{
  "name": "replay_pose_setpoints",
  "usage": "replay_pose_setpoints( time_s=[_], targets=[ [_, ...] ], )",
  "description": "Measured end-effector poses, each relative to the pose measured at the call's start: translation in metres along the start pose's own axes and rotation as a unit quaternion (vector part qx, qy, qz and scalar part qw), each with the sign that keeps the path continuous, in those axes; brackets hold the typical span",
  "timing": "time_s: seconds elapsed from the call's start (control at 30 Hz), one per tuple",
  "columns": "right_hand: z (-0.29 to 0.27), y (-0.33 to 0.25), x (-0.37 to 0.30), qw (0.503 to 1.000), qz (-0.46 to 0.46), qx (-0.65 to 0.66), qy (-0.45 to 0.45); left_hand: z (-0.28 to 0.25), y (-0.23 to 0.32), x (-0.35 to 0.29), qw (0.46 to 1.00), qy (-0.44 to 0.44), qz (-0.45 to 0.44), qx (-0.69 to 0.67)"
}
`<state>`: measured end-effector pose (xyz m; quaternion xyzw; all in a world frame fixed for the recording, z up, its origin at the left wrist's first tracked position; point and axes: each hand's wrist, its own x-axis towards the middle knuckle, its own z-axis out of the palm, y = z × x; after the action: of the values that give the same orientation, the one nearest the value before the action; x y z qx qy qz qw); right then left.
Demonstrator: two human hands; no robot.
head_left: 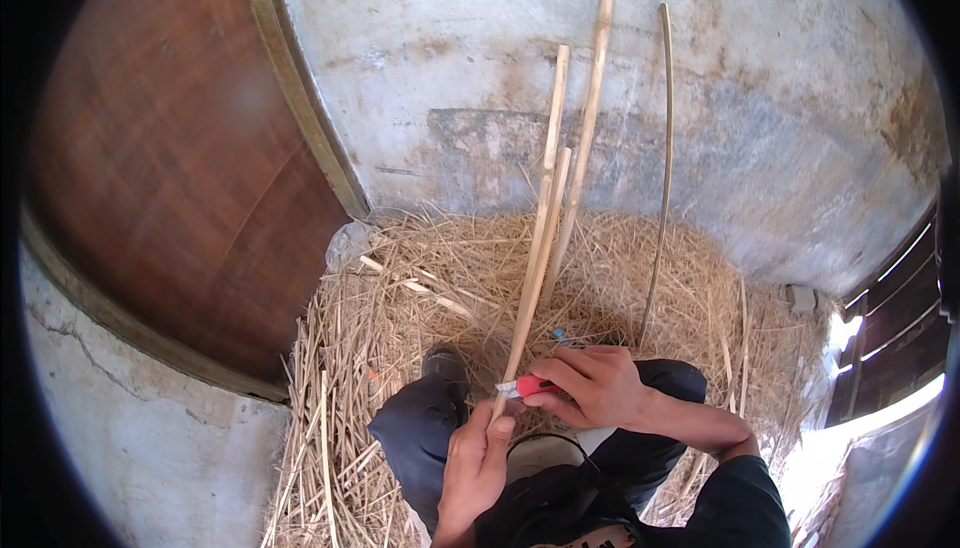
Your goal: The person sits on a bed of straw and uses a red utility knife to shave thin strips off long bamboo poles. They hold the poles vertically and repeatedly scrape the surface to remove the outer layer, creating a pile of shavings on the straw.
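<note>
My left hand is closed around the lower end of a long, pale wooden stick, which slants up and away from me toward the wall. In my right hand is a red-handled utility knife. Its short blade lies against the stick just above my left thumb. A second pale stick runs close beside the held one, and where its lower end goes is hard to make out.
A pale pole and a thin, darker stick lean on the stained wall. Straw covers the floor, with short stick pieces on it. A brown door stands at left. Slatted boards let light in at right.
</note>
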<state>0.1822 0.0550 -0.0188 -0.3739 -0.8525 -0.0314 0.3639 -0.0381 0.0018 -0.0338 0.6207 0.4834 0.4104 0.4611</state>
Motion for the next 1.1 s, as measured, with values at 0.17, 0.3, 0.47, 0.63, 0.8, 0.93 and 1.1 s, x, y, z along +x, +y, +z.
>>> replay_pose_setpoints(
  time_s=[0.17,0.3,0.47,0.63,0.8,0.93,1.1],
  targets=[
    [0.004,-0.006,-0.001,1.000,0.008,-0.003,-0.008,0.002,0.009,0.001,0.998,0.012,-0.020,0.058],
    [0.002,-0.011,-0.001,1.000,0.014,-0.018,-0.016,0.005,0.014,0.002,0.996,0.024,-0.019,0.081],
    [0.001,-0.012,0.000,0.999,0.027,-0.034,-0.005,0.006,0.015,0.003,0.995,0.026,-0.026,0.097],
    [-0.005,0.000,0.007,0.998,0.048,-0.028,0.024,0.006,0.010,-0.002,0.993,0.025,-0.039,0.111],
    [-0.003,0.004,0.006,0.999,0.036,-0.029,0.027,0.006,0.007,-0.003,0.992,0.033,-0.033,0.119],
    [-0.005,0.010,0.009,0.999,0.035,-0.029,0.030,0.005,0.009,-0.007,0.991,0.024,-0.055,0.122],
    [-0.002,0.012,0.009,0.999,0.023,-0.027,0.022,0.003,0.007,-0.009,0.990,0.028,-0.064,0.125]
  ],
)
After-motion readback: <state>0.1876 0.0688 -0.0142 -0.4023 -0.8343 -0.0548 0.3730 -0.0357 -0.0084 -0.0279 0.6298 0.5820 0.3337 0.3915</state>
